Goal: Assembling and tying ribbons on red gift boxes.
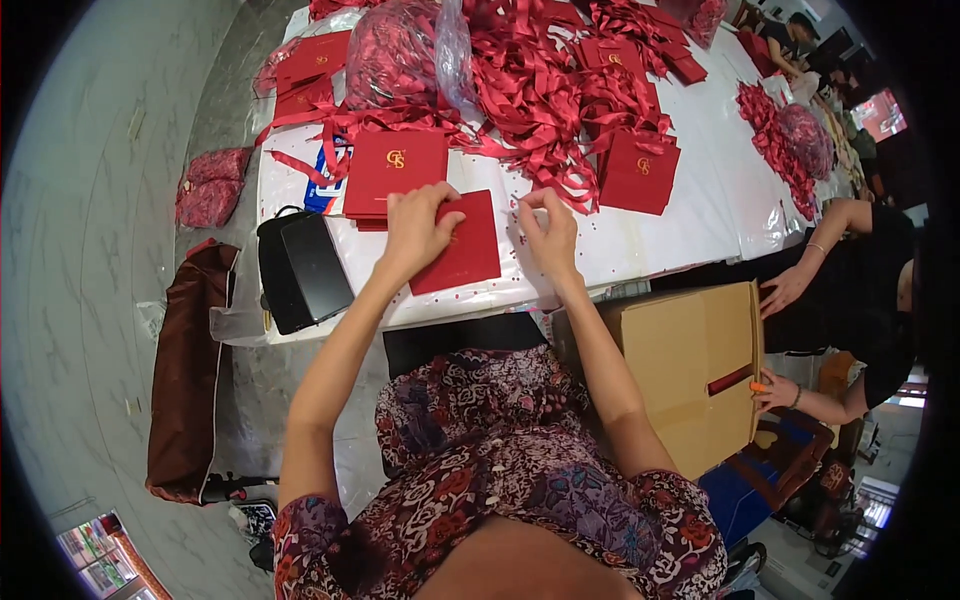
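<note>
The left hand (415,228) presses flat on a flat red paper card (462,245) at the white worktop's (690,210) near edge, right hand (548,232) fingers pinching something tiny beside it, so it could easily slide off

The left hand (415,228) hides part of the red card (462,245); the right hand's (548,232) pinch is too small to tell.

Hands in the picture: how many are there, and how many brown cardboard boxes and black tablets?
Hands: 4, the left hand, the right hand and a co-worker's two hands
Cardboard box: 1
Black tablet: 1
Total: 6
</note>
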Available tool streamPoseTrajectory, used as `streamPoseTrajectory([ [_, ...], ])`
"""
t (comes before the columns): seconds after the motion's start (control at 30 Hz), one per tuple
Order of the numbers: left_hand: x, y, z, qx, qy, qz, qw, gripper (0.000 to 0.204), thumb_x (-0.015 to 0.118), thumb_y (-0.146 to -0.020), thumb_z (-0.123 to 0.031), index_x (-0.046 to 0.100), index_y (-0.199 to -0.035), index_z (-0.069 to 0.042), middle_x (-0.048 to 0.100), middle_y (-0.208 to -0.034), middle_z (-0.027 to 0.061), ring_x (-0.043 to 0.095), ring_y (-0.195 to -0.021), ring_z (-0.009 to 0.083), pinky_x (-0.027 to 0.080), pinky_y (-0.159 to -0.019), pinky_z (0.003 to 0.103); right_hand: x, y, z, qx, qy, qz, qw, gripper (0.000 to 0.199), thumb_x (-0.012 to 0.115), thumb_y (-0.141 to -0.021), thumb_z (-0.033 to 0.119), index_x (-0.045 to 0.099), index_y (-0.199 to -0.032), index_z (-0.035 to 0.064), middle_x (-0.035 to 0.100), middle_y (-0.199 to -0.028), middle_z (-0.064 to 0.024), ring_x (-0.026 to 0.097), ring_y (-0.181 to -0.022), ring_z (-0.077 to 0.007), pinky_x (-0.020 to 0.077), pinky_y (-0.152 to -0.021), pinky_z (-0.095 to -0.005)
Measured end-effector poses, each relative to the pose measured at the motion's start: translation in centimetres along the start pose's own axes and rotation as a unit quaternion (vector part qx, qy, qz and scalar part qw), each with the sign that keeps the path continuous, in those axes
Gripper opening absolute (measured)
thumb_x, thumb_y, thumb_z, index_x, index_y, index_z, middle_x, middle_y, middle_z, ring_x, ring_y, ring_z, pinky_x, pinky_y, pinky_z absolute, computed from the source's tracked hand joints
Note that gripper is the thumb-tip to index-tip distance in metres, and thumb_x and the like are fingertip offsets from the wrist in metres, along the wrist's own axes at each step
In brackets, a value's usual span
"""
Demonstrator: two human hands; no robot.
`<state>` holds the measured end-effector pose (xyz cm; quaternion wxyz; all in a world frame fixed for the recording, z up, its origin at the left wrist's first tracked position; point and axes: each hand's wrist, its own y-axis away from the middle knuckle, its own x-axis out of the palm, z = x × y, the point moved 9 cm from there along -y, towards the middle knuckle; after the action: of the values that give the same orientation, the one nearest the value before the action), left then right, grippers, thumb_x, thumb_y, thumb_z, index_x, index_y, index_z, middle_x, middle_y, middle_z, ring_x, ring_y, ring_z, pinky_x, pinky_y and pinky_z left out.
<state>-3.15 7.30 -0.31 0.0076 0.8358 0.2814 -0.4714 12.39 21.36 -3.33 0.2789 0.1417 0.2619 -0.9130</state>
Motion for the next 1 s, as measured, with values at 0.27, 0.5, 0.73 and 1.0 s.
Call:
streamPoseTrajectory([
  [0.27,4.6,2.1,0.1,-0.086,0.088,0.048,0.991,0.021,0.071,-0.082,-0.018,0.070,-0.101,-0.008,0.072,-0.086,0.0135,0.066,-0.086,0.0317,0.039,-0.079,0.042,1.5,3.4,2.5,0.046,-0.036,0.057,0.997,0.013,0.068,-0.085,0.010,0.065,-0.096,0.0034,0.067,-0.087,-0.0105,0.064,-0.080,-0.0245,0.0509,-0.073,-0.0339],
  [0.5,6.3,3.5,-0.4,-0.090,0.068,0.030,0.993,0.019,0.069,-0.082,-0.013,0.071,-0.100,-0.009,0.071,-0.085,0.0146,0.065,-0.083,0.0317,0.040,-0.082,0.042,2.7,4.5,0.2,0.075,0.056,0.097,0.991,0.015,0.070,-0.084,0.010,0.068,-0.095,0.0012,0.068,-0.080,-0.0083,0.062,-0.068,-0.0144,0.0501,-0.063,-0.0279],
  [0.73,4.8,4.3,-4.3,0.020,-0.038,-0.078,0.996,0.019,0.065,-0.084,-0.009,0.071,-0.101,-0.007,0.071,-0.090,0.0110,0.060,-0.081,0.0291,0.039,-0.081,0.040,2.3,3.8,1.3,0.147,0.031,0.097,0.984,0.012,0.070,-0.078,0.011,0.066,-0.084,0.0010,0.067,-0.077,-0.0130,0.064,-0.070,-0.0279,0.0509,-0.066,-0.0385],
  [1.0,5.2,4.2,-2.7,-0.030,0.025,-0.063,0.997,0.021,0.064,-0.082,-0.007,0.071,-0.102,-0.007,0.071,-0.091,0.0099,0.059,-0.079,0.0289,0.039,-0.078,0.041,2.6,3.6,2.5,0.024,0.092,0.050,0.994,0.012,0.069,-0.076,0.010,0.062,-0.080,0.0008,0.064,-0.071,-0.0138,0.062,-0.069,-0.0336,0.0486,-0.065,-0.0440],
])
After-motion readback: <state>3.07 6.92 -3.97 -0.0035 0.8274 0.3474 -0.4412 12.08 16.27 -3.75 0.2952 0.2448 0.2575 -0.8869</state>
